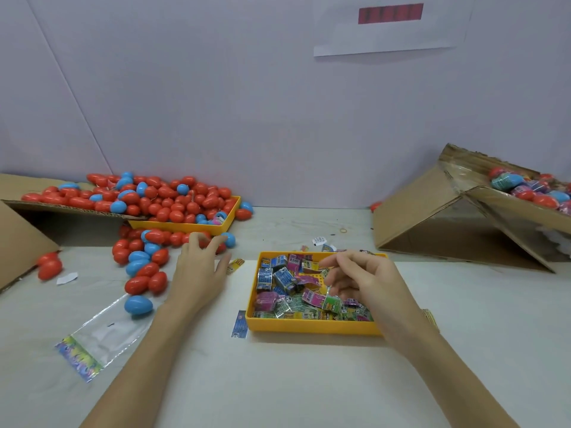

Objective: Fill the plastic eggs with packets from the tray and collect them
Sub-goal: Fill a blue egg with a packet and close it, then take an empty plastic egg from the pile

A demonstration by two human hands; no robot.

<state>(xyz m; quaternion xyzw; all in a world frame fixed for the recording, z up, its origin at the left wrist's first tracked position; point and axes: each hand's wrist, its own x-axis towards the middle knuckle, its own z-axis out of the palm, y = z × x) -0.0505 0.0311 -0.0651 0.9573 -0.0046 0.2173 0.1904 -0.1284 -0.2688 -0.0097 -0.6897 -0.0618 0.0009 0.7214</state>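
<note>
A yellow tray [312,326] in front of me holds several small coloured packets [284,278]. My right hand [361,281] hovers over the tray with fingers loosely curled just above the packets; nothing is clearly pinched. My left hand [200,267] reaches with spread fingers toward red and blue plastic eggs [148,264] spilled on the table; its fingertips are at a red egg [205,239] by a blue egg [229,239]. A second yellow tray [185,227] behind is heaped with eggs.
A cardboard box [432,217] at the right holds filled eggs [531,189]. Cardboard flaps [18,236] lie at the left. An empty clear bag [102,335] lies at the front left. Loose packets [239,324] sit beside the packet tray.
</note>
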